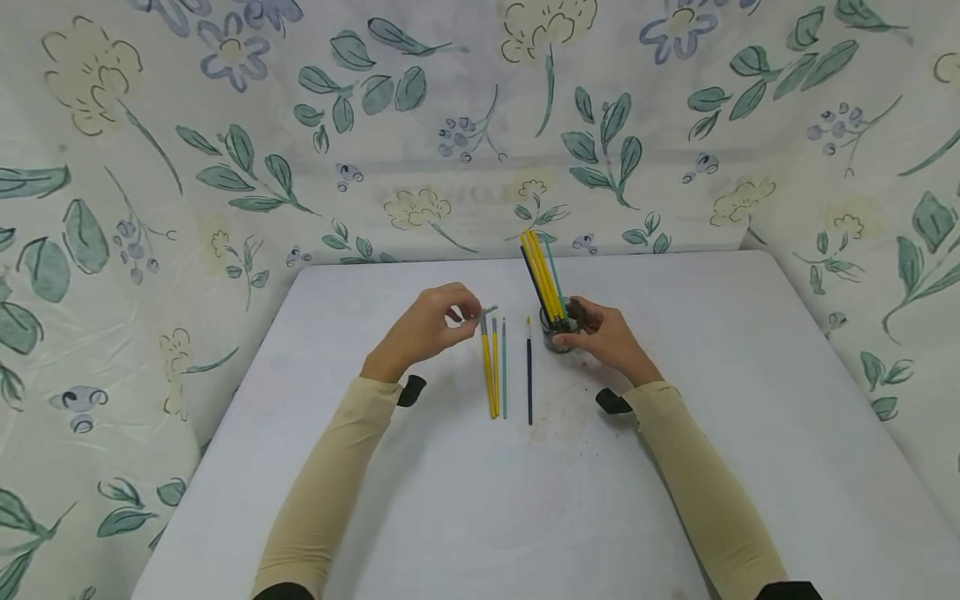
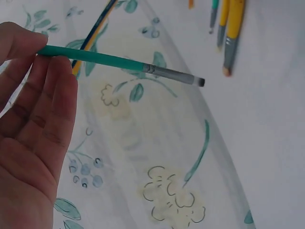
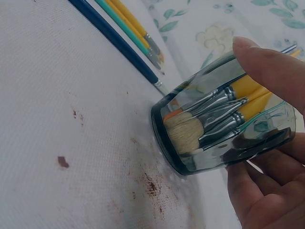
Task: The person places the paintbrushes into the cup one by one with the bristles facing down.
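Note:
My left hand [image 1: 431,325] pinches a teal-handled paintbrush [image 2: 119,63] between thumb and fingers [image 2: 52,90], holding it just above the table with its bristle end pointing right. My right hand [image 1: 603,333] grips a clear glass jar [image 3: 224,129] that stands on the table and holds several yellow, teal and dark brushes [image 1: 542,279], bristles down. Between the hands, several brushes lie side by side on the table: two yellow [image 1: 489,367], a teal one [image 1: 504,367] and a dark blue one [image 1: 528,375].
The white table [image 1: 750,417] carries small brown stains [image 3: 150,186] near the jar. A floral cloth [image 1: 225,167] hangs behind and to both sides of the table.

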A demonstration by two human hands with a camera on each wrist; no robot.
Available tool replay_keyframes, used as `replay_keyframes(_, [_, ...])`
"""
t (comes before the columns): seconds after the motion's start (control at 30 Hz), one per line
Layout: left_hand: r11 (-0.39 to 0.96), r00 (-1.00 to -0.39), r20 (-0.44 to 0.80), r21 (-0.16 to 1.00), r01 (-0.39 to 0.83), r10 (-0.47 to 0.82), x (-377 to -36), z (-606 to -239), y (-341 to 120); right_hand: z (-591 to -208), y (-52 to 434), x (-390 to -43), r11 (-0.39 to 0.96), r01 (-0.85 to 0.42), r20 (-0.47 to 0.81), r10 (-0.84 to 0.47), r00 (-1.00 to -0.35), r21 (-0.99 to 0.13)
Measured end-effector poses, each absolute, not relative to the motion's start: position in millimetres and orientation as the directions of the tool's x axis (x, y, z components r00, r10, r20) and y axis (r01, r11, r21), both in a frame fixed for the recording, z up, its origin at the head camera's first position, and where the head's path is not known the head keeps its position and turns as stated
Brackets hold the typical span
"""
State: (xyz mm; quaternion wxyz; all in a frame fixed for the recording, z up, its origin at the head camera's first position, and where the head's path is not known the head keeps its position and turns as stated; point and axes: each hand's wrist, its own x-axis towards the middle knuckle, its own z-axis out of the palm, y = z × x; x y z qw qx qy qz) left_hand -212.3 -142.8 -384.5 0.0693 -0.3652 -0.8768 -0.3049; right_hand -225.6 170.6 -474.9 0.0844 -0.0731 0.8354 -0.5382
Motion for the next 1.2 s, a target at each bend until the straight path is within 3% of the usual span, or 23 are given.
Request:
replay_keyframes(0.53, [0.444,-0.775,0.491,0.636,0.631,0.398,-223,-381,-119,-475,172,-226,0.404,-0.025,-0.069,-0.216,-0.974,-0.914])
replay_keyframes(0.9, [0.380,-0.842,0.503,0.753,0.537,0.192,-230,-385,-107,-476,172,-226,0.403,-0.029,-0.065,-0.217,-0.974,-0.915])
replay_keyframes(1.2, [0.251,-0.866,0.483,0.829,0.500,0.129,-237,-394,-93,-475,171,-227,0.398,-0.033,-0.061,-0.220,-0.973,-0.917])
